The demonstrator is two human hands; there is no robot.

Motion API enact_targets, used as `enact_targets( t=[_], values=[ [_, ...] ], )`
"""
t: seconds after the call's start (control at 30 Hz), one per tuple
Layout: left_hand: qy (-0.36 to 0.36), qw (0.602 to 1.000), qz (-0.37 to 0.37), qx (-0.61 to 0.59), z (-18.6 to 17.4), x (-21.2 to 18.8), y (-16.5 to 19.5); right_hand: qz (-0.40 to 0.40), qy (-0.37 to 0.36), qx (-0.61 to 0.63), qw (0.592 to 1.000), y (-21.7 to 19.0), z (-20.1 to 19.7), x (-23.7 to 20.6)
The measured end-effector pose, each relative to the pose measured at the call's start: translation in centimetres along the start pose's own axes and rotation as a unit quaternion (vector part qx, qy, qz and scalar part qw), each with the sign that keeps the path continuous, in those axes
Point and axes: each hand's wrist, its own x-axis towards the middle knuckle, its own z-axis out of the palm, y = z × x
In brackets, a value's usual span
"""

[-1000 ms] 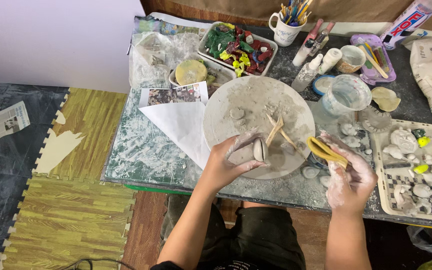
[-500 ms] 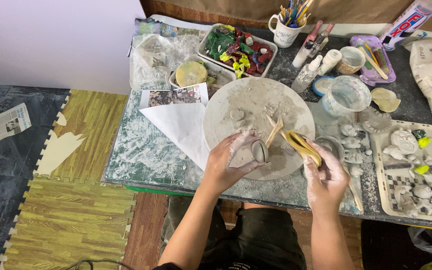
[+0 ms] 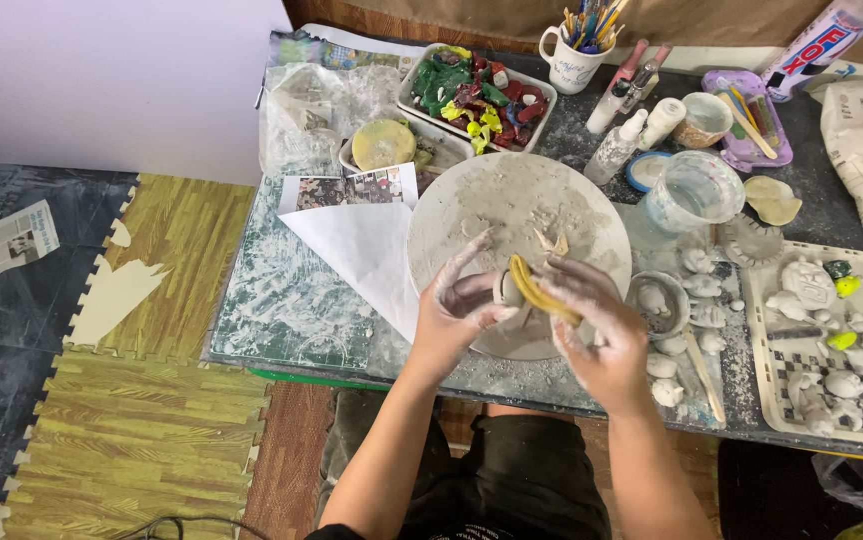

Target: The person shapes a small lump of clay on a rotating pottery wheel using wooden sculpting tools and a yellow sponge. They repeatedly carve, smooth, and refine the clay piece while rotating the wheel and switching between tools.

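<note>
My left hand (image 3: 462, 310) has its fingers wrapped around a small clay cup (image 3: 505, 290), over the round board (image 3: 592, 225). My right hand (image 3: 597, 320) pinches a yellow sponge (image 3: 542, 292) against it (messy!). Farther right, a clear tub (image 3: 692, 195) holds cloudy water.

White mug (image 3: 574, 62) of brushes at table's far edge; tray of coloured clay bits (image 3: 479, 95) beside it. Clear plastic cup (image 3: 690, 193) right of centre. White paper sheet (image 3: 362, 245) left. Newspaper (image 3: 2, 243) on dark floor.
</note>
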Motion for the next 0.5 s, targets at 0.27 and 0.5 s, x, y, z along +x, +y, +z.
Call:
enact_targets(
  t=[0.27, 0.5],
  values=[
    [-0.019, 0.982, -0.110, -0.154, -0.7, -0.3, -0.7, -0.110, 0.023, -0.047, 0.993, 0.0, -0.4, -2.2],
    [-0.025, 0.977, -0.147, -0.154, 0.1, -0.6, -0.8, -0.063, 0.094, -0.031, 0.993, -0.2, 1.1, -0.7]
  ],
)
